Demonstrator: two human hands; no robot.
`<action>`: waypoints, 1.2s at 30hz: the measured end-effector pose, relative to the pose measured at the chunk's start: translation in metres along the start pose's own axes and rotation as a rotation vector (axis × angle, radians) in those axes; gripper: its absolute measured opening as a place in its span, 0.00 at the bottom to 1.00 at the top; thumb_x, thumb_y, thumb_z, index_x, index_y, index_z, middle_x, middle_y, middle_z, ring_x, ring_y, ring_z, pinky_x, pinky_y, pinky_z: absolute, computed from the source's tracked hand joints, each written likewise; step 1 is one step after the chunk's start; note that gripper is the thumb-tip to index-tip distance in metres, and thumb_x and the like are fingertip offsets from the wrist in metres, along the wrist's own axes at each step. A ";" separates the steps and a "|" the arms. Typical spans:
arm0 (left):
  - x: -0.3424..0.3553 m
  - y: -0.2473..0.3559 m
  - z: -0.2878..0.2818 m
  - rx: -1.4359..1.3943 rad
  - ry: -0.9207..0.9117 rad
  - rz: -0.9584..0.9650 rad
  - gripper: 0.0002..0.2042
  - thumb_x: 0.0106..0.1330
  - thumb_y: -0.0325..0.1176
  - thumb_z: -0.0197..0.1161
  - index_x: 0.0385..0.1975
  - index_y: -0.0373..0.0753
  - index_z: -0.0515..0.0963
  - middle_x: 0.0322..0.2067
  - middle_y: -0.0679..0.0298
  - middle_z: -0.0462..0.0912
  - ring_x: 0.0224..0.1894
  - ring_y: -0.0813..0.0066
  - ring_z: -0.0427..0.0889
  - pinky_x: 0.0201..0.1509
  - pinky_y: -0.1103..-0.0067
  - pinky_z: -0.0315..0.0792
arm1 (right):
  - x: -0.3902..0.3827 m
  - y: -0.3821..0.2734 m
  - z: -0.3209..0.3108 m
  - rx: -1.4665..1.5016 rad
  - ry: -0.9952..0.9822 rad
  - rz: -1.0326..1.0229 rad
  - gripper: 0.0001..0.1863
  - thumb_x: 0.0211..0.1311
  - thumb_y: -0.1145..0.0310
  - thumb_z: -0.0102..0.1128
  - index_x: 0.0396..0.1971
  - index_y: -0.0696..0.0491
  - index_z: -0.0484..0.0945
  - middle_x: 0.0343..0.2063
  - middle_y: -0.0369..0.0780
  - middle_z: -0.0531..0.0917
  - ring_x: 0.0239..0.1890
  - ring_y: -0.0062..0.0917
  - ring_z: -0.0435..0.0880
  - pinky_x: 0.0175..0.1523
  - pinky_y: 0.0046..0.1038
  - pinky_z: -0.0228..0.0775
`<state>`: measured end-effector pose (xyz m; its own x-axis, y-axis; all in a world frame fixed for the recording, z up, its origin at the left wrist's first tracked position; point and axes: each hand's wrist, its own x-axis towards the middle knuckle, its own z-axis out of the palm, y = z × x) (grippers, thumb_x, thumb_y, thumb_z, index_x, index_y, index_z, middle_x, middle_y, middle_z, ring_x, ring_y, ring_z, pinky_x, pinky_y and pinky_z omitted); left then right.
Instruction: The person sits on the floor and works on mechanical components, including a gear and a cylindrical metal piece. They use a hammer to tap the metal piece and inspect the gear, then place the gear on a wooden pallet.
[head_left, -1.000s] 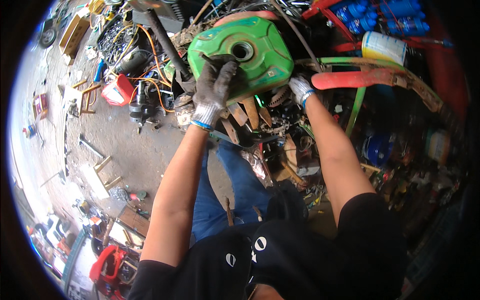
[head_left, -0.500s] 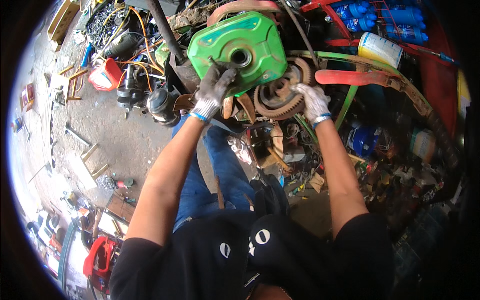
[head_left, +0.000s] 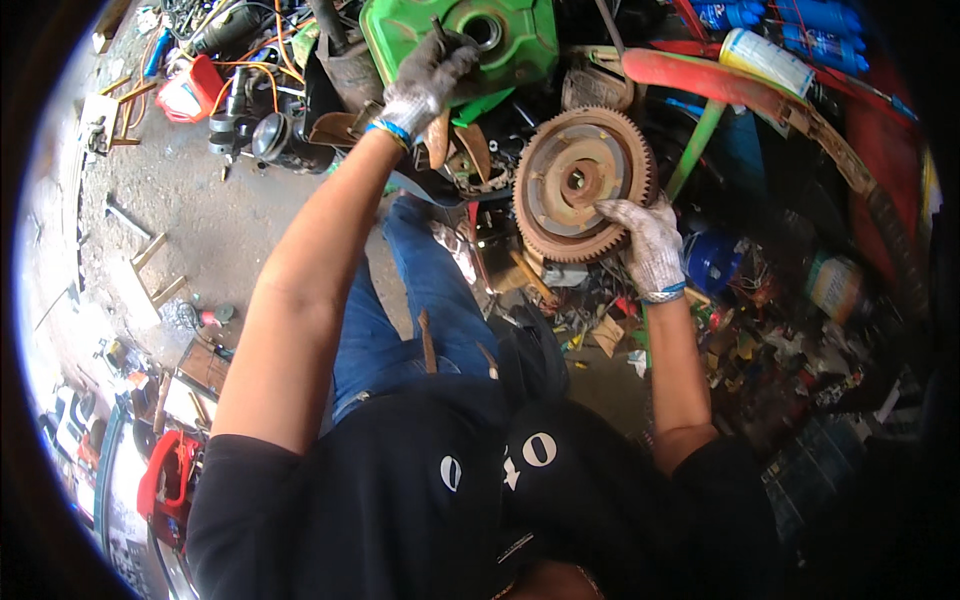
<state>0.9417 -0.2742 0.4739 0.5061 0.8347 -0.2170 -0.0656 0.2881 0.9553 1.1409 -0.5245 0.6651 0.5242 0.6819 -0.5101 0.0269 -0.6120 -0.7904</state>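
My right hand (head_left: 650, 240), in a whitish knit glove, grips a large rusty gear wheel (head_left: 585, 215) by its lower right rim, thumb across its face. Teeth run round the gear's edge, and a small hole pierces its hub. My left hand (head_left: 425, 80), in a grey-stained glove, is on a green metal fuel tank (head_left: 525, 50) at the near edge, beside the round opening. The fingers there are partly bent over the tank; the underside of that grip is hidden. Two rusty curved blades (head_left: 472, 152) stick out below the tank.
A red-handled green frame (head_left: 700, 75) arches to the right, with a white-and-yellow tub (head_left: 765, 62) behind it. Left of the tank lie a red container (head_left: 190, 90) and dark engine parts (head_left: 275, 138). Scrap litters the floor right of my legs.
My right hand has pulled the gear from beside the tank toward me and turned its face up. My left hand has slid farther up over the tank. The view has shifted.
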 end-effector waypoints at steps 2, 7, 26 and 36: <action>0.002 0.008 -0.001 0.081 -0.012 -0.090 0.15 0.74 0.39 0.62 0.52 0.37 0.79 0.42 0.60 0.87 0.46 0.71 0.84 0.52 0.74 0.77 | -0.013 -0.007 0.006 0.266 -0.012 0.142 0.15 0.66 0.78 0.57 0.51 0.67 0.75 0.40 0.49 0.89 0.40 0.31 0.91 0.51 0.28 0.85; -0.036 0.016 -0.027 0.215 0.003 -0.039 0.17 0.72 0.39 0.63 0.54 0.36 0.78 0.43 0.55 0.85 0.47 0.65 0.84 0.54 0.71 0.77 | -0.045 -0.031 0.037 0.016 0.019 0.264 0.21 0.56 0.84 0.64 0.53 0.64 0.76 0.39 0.46 0.88 0.39 0.28 0.90 0.50 0.27 0.84; -0.557 -0.058 -0.402 -0.113 1.005 -0.208 0.11 0.77 0.32 0.58 0.53 0.34 0.76 0.44 0.59 0.84 0.46 0.71 0.85 0.51 0.73 0.81 | -0.159 -0.091 0.378 -1.328 -1.190 -1.285 0.22 0.59 0.71 0.58 0.55 0.59 0.77 0.44 0.47 0.82 0.44 0.40 0.80 0.50 0.41 0.71; -0.794 -0.131 -0.404 -0.532 1.616 -0.189 0.12 0.76 0.32 0.57 0.53 0.34 0.74 0.41 0.65 0.80 0.43 0.79 0.78 0.49 0.77 0.77 | -0.236 -0.120 0.591 -1.424 -1.669 -1.485 0.35 0.47 0.70 0.66 0.59 0.63 0.73 0.46 0.49 0.80 0.42 0.44 0.78 0.48 0.41 0.69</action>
<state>0.2014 -0.7849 0.4401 -0.7565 0.2669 -0.5970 -0.5383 0.2643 0.8002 0.5105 -0.3754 0.6801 -0.9031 -0.1113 -0.4148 0.1201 0.8618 -0.4928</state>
